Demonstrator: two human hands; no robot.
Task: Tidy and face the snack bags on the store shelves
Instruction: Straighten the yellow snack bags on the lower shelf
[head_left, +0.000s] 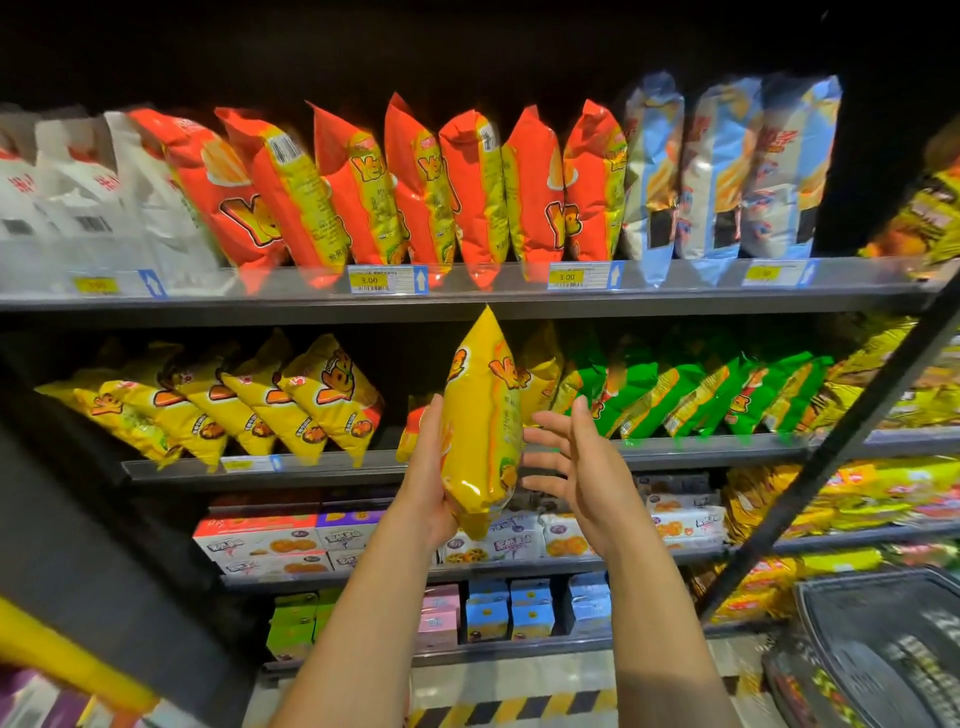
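Overhead: red snack bags (467, 197) stand tilted on the top shelf (467, 304), with white bags (78, 197) to their left and pale blue bags (722, 171) to their right; yellow price tags (369, 279) sit on its front rail.
Left hand (428, 467): grips the yellow snack bag (480, 415) low on its left side.
Yellow snack bag: upright, held before the middle shelf (701, 449), between both hands.
Right hand (582, 467): open, fingers spread, just right of the bag; contact unclear.
Middle shelf: yellow bags (249, 400) lean left of the left hand, green bags (701, 395) right of the right hand.
Below the hands: biscuit boxes (260, 540), then small cartons (488, 608).
Floor: a striped strip (519, 706) under the forearms; a dark basket (883, 649) lower right.
Room: dim, with dark shelving.
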